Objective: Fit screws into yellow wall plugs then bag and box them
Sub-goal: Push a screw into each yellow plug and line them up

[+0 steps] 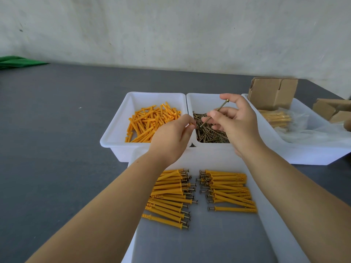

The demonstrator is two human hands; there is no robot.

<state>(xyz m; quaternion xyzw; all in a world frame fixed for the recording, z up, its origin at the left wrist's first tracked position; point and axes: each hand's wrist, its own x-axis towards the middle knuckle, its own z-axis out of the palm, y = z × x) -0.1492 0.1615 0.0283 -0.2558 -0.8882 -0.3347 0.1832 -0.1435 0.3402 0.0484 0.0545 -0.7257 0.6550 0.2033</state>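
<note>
1. the right hand [235,120] pinches one screw [214,114] above the bin of screws [209,130].
2. the left hand [171,135] has curled fingers; whether it holds a plug cannot be told.
3. risk: the loosely pinched screw may slip back into the pile.

On the worktop [57,130] three tubs stand in a row. The left tub [114,137] holds loose wall plugs [150,122]; the middle tub [197,103], touching it, holds loose screws [210,133]; the right tub [303,152] holds bagged plugs [275,118] and a cardboard box [271,95] at its far end. More boxes [330,109] lie further right. In front, a tray [266,224] carries two rows of assembled plugs [231,190], screw heads facing each other.
</note>
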